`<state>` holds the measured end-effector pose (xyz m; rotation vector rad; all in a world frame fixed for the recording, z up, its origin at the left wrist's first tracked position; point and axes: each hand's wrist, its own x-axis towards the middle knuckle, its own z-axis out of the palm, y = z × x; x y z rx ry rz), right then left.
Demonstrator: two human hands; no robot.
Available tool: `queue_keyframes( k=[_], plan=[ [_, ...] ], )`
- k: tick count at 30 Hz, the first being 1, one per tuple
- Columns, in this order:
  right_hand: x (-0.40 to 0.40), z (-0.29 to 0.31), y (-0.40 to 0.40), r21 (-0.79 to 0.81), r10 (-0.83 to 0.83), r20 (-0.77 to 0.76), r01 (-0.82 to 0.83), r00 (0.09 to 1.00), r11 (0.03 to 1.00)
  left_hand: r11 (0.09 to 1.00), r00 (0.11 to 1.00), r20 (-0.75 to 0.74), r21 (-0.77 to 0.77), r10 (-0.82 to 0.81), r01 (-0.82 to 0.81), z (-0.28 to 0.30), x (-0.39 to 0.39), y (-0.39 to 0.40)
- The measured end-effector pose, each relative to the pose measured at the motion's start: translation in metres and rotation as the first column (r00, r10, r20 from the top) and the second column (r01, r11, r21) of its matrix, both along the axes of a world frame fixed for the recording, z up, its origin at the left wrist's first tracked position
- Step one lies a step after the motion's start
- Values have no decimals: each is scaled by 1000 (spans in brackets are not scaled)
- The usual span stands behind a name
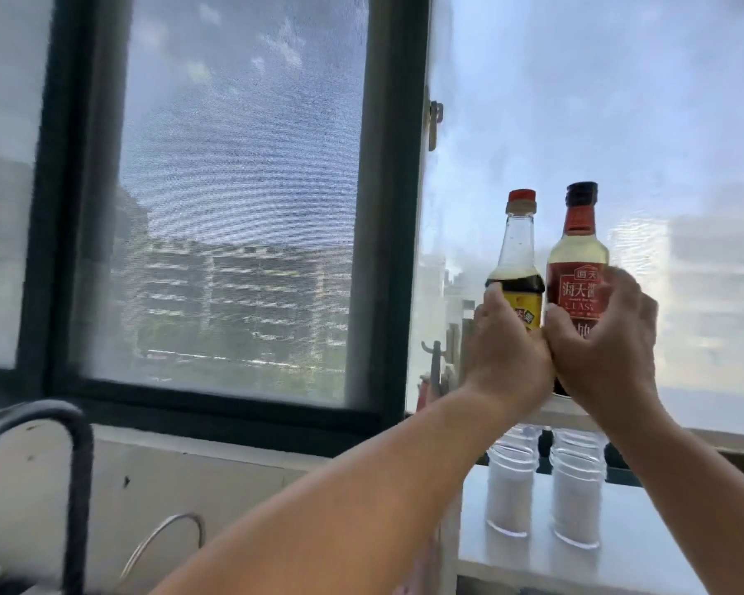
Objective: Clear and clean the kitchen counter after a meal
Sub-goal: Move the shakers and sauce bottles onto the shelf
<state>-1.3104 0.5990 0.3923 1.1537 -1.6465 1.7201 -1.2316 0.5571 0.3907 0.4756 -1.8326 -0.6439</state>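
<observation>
Home kitchen, upper storey. Evidence: dark curved faucet (76, 457) at lower left; dark-framed window (215, 199) with insect screen, apartment blocks (241, 289) visible beyond; two condiment bottles, one red-capped with dark sauce (517, 268), one red-labelled (578, 251); two clear plastic containers (544, 483) on a steel shelf (645, 538).

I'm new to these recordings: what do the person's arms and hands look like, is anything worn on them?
Both forearms are bare with no sleeves in view. The left hand and right hand wear no gloves, and no watch, bracelet or ring shows. The image is slightly blurred.
</observation>
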Motion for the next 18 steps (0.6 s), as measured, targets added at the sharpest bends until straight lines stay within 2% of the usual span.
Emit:
queue_keyframes(
  k=[3,7,12,18],
  plan=[
    [42,2,-2,-97,80,-33,-83,996,992,995,992,-121,-101,-22,10,-3,44,3],
    [111,-1,-21,-71,172,-91,-179,981,981,976,976,-190,-168,107,-139,-8,123,-21],
    [219,-11,-52,-16,330,-76,-332,941,943,955,945,-204,-99,256,-280,-22,257,-47],
    [421,-35,-96,-1,578,-80,-580,812,814,880,866,-181,-4,466,-475,-55,472,-75]
  ],
)
